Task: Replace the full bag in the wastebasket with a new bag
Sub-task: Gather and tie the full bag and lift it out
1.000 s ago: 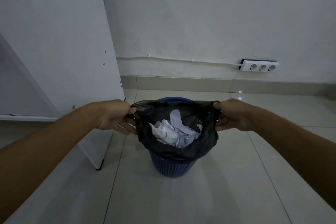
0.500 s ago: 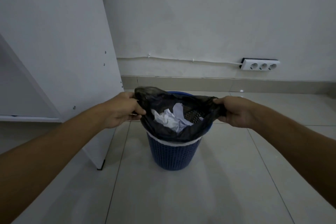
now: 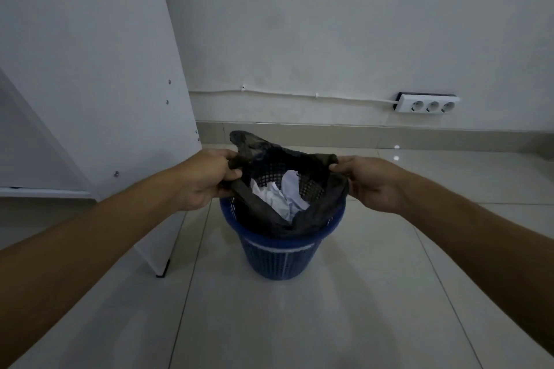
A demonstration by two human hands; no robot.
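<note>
A black bag [image 3: 269, 213] of crumpled white paper [image 3: 280, 196] sits inside a blue wastebasket [image 3: 278, 257] on a tiled floor [image 3: 299, 323], its mouth held wide as the left hand [image 3: 204, 180] and right hand [image 3: 367, 181] each pinch an opposite edge, beside a white panel [image 3: 99, 69] and a wall socket strip [image 3: 427, 105].

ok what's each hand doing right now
left hand: grips the black bag edge.
right hand: pinches the bag's opposite edge.

I see a dim room: white wall [image 3: 329, 24], glossy tiled floor [image 3: 299, 323], white cabinet [image 3: 90, 69] at left, socket strip [image 3: 427, 104] upper right.
</note>
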